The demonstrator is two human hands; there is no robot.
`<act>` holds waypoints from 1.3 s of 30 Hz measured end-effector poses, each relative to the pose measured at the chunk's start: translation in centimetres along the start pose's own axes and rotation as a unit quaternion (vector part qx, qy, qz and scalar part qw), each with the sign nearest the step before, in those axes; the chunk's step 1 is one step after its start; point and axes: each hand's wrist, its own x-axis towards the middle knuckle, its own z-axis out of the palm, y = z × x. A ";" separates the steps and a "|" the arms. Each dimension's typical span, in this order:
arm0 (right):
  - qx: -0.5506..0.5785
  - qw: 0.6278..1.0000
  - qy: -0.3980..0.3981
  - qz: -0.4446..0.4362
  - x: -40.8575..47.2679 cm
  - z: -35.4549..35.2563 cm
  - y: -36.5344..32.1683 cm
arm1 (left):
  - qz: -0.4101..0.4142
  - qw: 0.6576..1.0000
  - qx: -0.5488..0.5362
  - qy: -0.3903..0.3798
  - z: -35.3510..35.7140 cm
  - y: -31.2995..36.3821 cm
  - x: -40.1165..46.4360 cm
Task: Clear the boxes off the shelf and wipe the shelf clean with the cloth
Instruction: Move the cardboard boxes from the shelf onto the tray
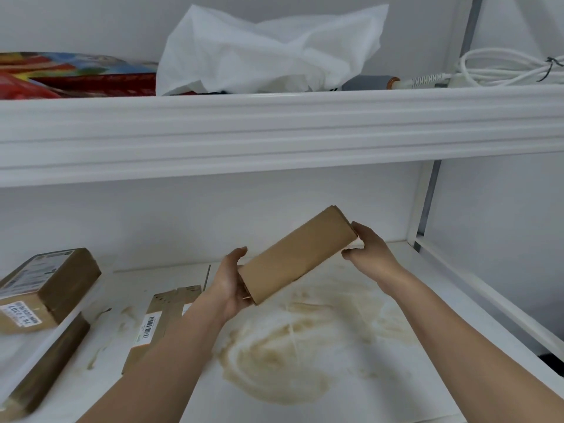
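Evidently three boxes (45, 288) are still lying along the shelf's (427, 315) left edge, awaiting removal. The left hand (232, 285) is cupping the lower end of a raised box (296, 257), the right hand (369, 248) pinching its upper end, sharing its length. The cloth (268, 50) is waiting on the upper shelf, above the stain (290, 346).

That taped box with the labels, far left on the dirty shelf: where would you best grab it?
The taped box lies flat on the shelf with its long sides bare and another box close in front. I would probably come from above and grip across its two long sides near the middle. Both hands are busy: the left hand and right hand hold the long box by its ends.
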 end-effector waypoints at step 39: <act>0.275 0.948 -0.006 0.160 0.3 0.2 3.7 | 0.170 0.963 0.142 -0.151 0.7 2.0 -1.1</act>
